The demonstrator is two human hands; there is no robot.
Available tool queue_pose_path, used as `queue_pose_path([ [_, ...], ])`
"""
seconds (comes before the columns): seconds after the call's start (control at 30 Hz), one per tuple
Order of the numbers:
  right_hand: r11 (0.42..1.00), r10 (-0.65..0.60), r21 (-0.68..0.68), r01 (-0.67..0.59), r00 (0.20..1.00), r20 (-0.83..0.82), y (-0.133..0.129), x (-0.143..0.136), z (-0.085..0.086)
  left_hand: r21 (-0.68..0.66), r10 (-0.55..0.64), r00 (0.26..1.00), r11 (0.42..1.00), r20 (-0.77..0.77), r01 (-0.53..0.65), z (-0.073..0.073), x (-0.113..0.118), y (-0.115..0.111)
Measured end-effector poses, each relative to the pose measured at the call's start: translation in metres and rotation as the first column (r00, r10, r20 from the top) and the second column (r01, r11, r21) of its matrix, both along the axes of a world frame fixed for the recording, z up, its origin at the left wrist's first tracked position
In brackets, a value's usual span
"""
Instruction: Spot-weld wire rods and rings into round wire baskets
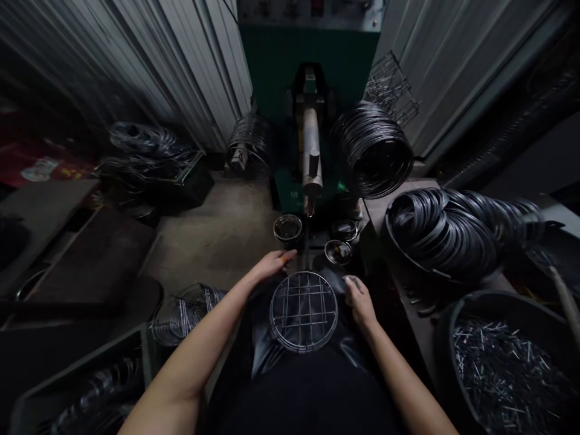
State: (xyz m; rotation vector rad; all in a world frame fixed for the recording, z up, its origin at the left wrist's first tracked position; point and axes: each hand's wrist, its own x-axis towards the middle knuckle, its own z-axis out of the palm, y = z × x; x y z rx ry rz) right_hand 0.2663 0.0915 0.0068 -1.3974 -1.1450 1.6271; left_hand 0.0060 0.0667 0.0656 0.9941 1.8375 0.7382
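A round wire grid (304,311), with crossed bars inside a ring, rests on the dark apron over my lap, between my hands. My left hand (273,264) is just beyond the ring's upper left, fingers stretched toward the right, with an orange band on one finger. In front of it sits a small round dish (288,228). To the right of the grid, apart from it, my right hand (360,302) has its fingers curled closed; anything inside them is hidden. Ahead stands a green machine (267,66) with a metal arm (312,145) ending in a copper-coloured tip.
A second dish (338,252) holds small pieces. Bundled wire rings (374,148) hang right of the arm, others (249,145) left. More rings (453,232) fill a tub at right. A bucket (446,350) holds short wire pieces. Finished-looking grids (185,314) lie at left.
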Motion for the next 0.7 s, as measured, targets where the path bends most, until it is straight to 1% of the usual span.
queue_pose_path([
  [0.07, 0.991, 0.125, -0.042, -0.123, 0.992, 0.033, -0.011, 0.002, 0.008, -0.006, 0.027, 0.997, 1.000, -0.068, -0.027, -0.001, -0.006, -0.033],
  [0.13, 0.976, 0.213, -0.061, -0.209, 0.975, 0.059, -0.022, 0.004, 0.015, 0.040, 0.092, 0.987, 0.995, -0.128, -0.088, -0.001, -0.005, -0.070],
  [0.2, 0.965, 0.258, -0.068, -0.253, 0.963, 0.074, -0.028, 0.003, 0.020, 0.040, 0.128, 0.985, 0.991, -0.118, -0.124, -0.003, 0.004, -0.102],
  [0.27, 0.958, 0.282, -0.071, -0.277, 0.956, 0.082, -0.031, 0.001, 0.023, 0.015, 0.133, 0.990, 0.991, -0.052, -0.133, -0.007, 0.016, -0.123],
  [0.33, 0.960, 0.275, -0.069, -0.270, 0.959, 0.074, -0.031, -0.001, 0.023, 0.018, 0.141, 0.990, 0.990, 0.031, -0.141, -0.011, 0.028, -0.132],
  [0.43, 0.974, 0.212, -0.083, -0.210, 0.977, 0.016, -0.032, -0.005, 0.021, 0.079, 0.151, 0.984, 0.984, 0.096, -0.158, -0.016, 0.036, -0.131],
  [0.57, 0.977, 0.129, -0.165, -0.138, 0.989, -0.067, -0.036, -0.010, 0.022, 0.141, 0.128, 0.978, 0.978, 0.163, -0.151, -0.023, 0.038, -0.129],
  [0.7, 0.964, 0.084, -0.248, -0.100, 0.994, -0.074, -0.036, -0.015, 0.026, 0.166, 0.137, 0.968, 0.971, 0.212, -0.174, -0.030, 0.039, -0.133],
])
